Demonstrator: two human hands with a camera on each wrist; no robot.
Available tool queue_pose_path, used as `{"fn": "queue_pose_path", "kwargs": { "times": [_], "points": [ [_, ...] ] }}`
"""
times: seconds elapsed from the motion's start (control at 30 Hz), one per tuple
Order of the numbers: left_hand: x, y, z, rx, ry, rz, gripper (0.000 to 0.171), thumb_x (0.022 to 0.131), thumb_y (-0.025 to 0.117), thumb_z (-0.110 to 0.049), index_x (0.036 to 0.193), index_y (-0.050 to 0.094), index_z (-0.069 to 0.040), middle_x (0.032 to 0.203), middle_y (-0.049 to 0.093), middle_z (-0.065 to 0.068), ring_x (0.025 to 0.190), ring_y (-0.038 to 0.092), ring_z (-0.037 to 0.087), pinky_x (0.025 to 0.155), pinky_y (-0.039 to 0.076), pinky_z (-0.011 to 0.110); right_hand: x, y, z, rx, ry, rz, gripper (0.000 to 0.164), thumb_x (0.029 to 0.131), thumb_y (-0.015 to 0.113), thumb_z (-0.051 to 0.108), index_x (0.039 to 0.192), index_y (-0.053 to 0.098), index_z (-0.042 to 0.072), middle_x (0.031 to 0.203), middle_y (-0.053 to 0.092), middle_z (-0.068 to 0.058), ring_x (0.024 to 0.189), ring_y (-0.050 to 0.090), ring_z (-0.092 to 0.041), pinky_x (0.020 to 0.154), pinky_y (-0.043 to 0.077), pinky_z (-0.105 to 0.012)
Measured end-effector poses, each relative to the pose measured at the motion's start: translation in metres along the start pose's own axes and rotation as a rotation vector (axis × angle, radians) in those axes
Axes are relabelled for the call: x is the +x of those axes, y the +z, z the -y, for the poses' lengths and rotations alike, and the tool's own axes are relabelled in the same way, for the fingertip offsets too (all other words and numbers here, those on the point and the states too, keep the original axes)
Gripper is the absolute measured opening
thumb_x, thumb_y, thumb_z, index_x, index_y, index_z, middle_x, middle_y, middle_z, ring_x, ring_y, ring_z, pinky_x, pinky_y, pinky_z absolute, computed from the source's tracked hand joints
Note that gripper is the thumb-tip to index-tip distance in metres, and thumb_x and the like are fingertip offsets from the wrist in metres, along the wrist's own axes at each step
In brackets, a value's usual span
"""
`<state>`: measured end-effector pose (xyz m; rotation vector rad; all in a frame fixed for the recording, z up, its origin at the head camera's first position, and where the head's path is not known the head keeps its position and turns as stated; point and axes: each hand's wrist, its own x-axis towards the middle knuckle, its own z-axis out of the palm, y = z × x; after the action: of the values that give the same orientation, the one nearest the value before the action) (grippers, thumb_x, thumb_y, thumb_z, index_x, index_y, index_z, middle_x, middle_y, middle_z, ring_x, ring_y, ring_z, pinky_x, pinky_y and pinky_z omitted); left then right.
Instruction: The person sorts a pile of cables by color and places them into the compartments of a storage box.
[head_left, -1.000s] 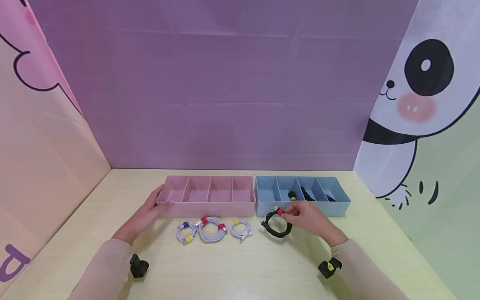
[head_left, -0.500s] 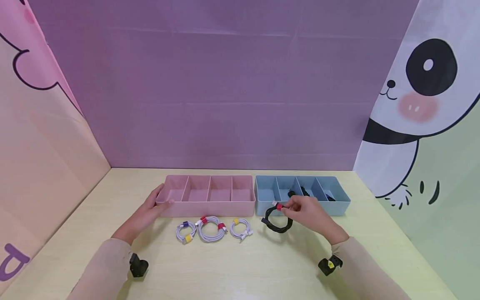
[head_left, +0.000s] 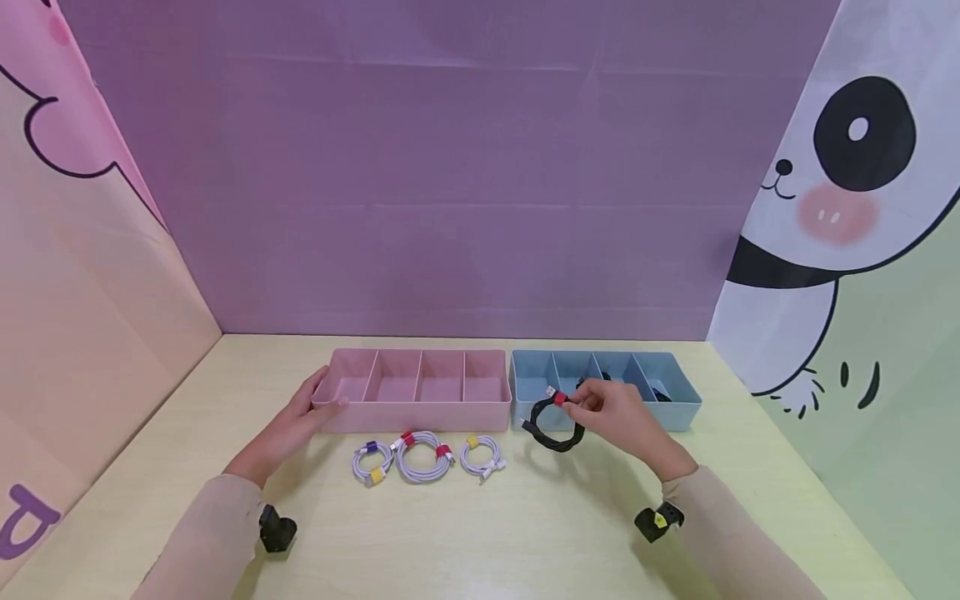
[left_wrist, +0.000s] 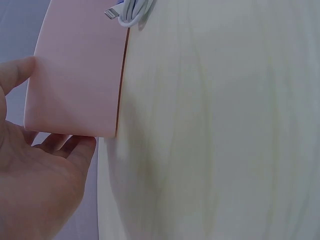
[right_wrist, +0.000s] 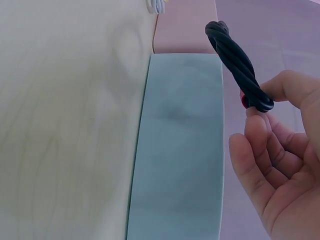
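Now that my right hand (head_left: pixel 618 421) has raised the pinched black cable (head_left: pixel 561 447) higher, in front of the blue box (head_left: pixel 678 419), the transfer looks mid-way. My left hand (head_left: pixel 294 427) grips the pink box (head_left: pixel 420 418) at its end.

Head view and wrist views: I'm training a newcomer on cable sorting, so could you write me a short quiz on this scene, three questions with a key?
1. Fill in: the coiled cable in the right hand is mainly ____ in colour.
2. True or false: the left hand grips the blue tray.
3. How many white coils lie on the table in front of the pink tray?

Key: 1. black; 2. false, it grips the pink tray; 3. three.
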<state>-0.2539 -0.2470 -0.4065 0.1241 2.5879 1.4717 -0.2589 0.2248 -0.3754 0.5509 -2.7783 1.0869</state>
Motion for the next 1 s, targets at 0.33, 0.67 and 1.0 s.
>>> {"fn": "queue_pose_path", "kwargs": {
  "times": [0.33, 0.67, 1.0],
  "points": [
    [0.001, -0.001, 0.001, -0.006, 0.02, -0.01, 0.091, 0.102, 0.051, -0.051, 0.161, -0.007, -0.012, 0.164, 0.001, 0.026, 0.147, 0.007, 0.051, 0.111, 0.012, 0.074, 0.004, -0.004, 0.002, -0.008, -0.005, -0.041, 0.013, 0.091, 0.075, 0.022, 0.086, 0.069, 0.012, 0.071, 0.063, 0.005, 0.063, 0.054, -0.016, 0.056, 0.046, -0.031],
    [0.001, -0.001, 0.002, -0.008, 0.017, -0.003, 0.09, 0.103, 0.05, -0.05, 0.161, -0.008, -0.014, 0.164, -0.001, 0.026, 0.147, 0.006, 0.051, 0.11, 0.012, 0.075, 0.008, -0.006, 0.005, -0.008, 0.01, -0.062, 0.014, 0.091, 0.075, 0.022, 0.088, 0.069, 0.01, 0.073, 0.065, 0.005, 0.065, 0.056, -0.017, 0.057, 0.047, -0.032],
    [0.001, 0.0, 0.003, -0.012, 0.008, 0.0, 0.092, 0.102, 0.05, -0.053, 0.161, -0.009, -0.015, 0.164, -0.001, 0.025, 0.147, 0.004, 0.051, 0.109, 0.011, 0.076, 0.014, -0.008, 0.005, -0.039, 0.029, -0.116, 0.014, 0.092, 0.074, 0.025, 0.09, 0.07, 0.011, 0.075, 0.067, 0.005, 0.067, 0.058, -0.016, 0.059, 0.046, -0.033]
  ]
}}
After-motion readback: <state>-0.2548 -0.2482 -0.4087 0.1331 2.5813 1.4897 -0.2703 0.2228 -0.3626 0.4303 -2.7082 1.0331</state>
